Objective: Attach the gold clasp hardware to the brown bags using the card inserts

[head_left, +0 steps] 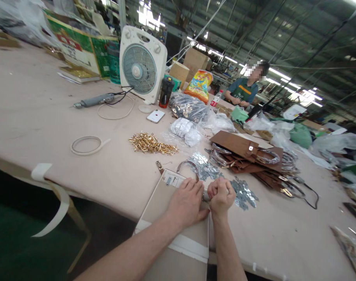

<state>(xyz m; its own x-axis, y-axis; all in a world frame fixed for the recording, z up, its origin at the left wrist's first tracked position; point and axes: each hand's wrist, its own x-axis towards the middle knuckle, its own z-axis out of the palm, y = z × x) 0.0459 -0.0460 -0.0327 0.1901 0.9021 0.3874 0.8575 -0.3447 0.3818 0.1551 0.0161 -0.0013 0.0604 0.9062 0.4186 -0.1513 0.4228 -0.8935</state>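
Note:
A beige panel (163, 203) with a white strip across it lies in front of me at the table's edge, a brown handle (182, 166) standing at its far end. My left hand (188, 201) rests flat on the panel, fingers stretched forward. Close beside it, my right hand (221, 195) is closed at the panel's far right corner. A small greyish part shows between the two hands, and what the right fingers grip is hidden. Flat metal plates (244, 193) lie just right of that hand, with more beyond it. A small metal plate (168, 180) sits on the panel's far left corner.
Gold-coloured pins (151, 143) lie in a pile farther back. Brown handbags (248, 156) are stacked at right. To the left are a tape roll (86, 145) and a corded electric screwdriver (92, 100). A phone (156, 116), fan (142, 66) and seated person (245, 91) are beyond.

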